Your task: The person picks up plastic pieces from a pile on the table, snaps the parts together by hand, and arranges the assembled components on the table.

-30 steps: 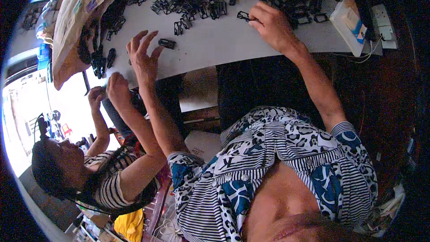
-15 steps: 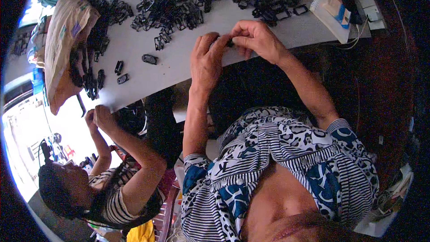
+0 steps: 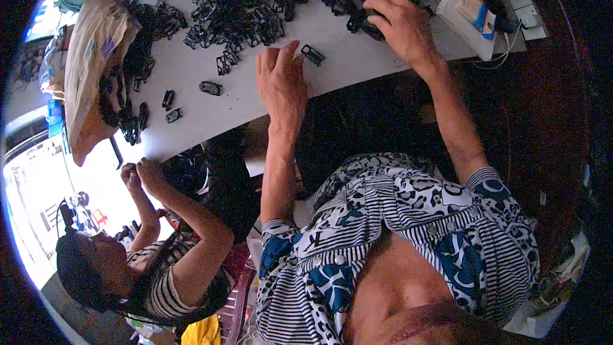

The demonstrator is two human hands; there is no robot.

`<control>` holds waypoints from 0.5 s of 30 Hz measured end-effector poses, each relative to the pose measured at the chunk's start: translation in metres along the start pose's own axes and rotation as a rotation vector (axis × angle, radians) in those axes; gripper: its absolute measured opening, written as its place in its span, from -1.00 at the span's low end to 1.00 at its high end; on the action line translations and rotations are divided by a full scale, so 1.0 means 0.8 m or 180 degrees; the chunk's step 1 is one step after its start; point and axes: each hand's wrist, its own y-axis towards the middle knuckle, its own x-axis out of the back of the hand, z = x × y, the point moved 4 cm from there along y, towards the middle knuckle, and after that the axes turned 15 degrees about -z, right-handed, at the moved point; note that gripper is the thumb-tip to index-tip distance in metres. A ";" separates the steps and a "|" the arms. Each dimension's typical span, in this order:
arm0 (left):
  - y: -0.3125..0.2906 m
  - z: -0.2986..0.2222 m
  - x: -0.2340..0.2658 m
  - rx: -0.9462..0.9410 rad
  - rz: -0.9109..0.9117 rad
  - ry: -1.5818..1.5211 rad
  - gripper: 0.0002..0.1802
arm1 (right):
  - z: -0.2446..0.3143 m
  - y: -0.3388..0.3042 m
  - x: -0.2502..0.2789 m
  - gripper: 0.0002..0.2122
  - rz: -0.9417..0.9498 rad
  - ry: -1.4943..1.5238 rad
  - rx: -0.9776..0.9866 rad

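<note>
Palm down over the near part of the white table, my left hand has its fingers stretched and apart. Just right of its fingertips lies a small black plastic frame-like part, separate from the hand. My right hand reaches to the right end of a heap of similar black parts. Its thumb and fingers are parted and bent over dark pieces there; no piece shows clearly gripped. More single parts, such as a black part, lie left of my left hand.
At the right stand a spiral notebook and a white power strip with cables. A cream bag rests at the table's left. Beyond the left corner sits another person, both hands raised near the edge.
My hands were together at the table edge around a small dark part. They have separated: the right moved up-right to the heap, the left shifted left. A black part now lies between them.
</note>
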 end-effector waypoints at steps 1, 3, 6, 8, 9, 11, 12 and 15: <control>-0.001 -0.006 0.005 0.0006 -0.0008 0.0016 -0.71 | -0.001 0.006 -0.002 -0.79 0.0002 0.0016 0.0009; -0.005 -0.018 0.007 0.0489 -0.0021 0.0154 -0.65 | 0.002 0.020 -0.010 -0.76 -0.0020 -0.0088 0.0163; -0.007 -0.030 -0.009 0.0423 -0.0120 0.0415 -0.54 | 0.032 0.037 -0.028 -0.71 0.0320 -0.0993 -0.0262; -0.006 -0.035 -0.017 0.0400 -0.0036 0.0597 -0.59 | 0.031 0.031 -0.046 -0.68 0.0017 -0.0942 -0.0042; -0.007 -0.032 -0.015 0.0405 -0.0044 0.0612 -0.59 | 0.033 0.028 -0.053 -0.66 -0.0277 -0.0877 0.0180; -0.011 -0.028 -0.011 0.0020 -0.0154 0.0406 -0.68 | 0.038 0.026 -0.052 -0.68 -0.0209 -0.0627 0.0072; -0.012 -0.020 -0.010 0.0036 -0.0157 0.0419 -0.68 | 0.040 0.028 -0.049 -0.69 -0.0301 -0.0314 0.0113; -0.014 0.002 -0.003 0.0040 -0.0076 0.0010 -0.70 | 0.045 0.024 -0.054 -0.73 -0.0203 0.0669 -0.0163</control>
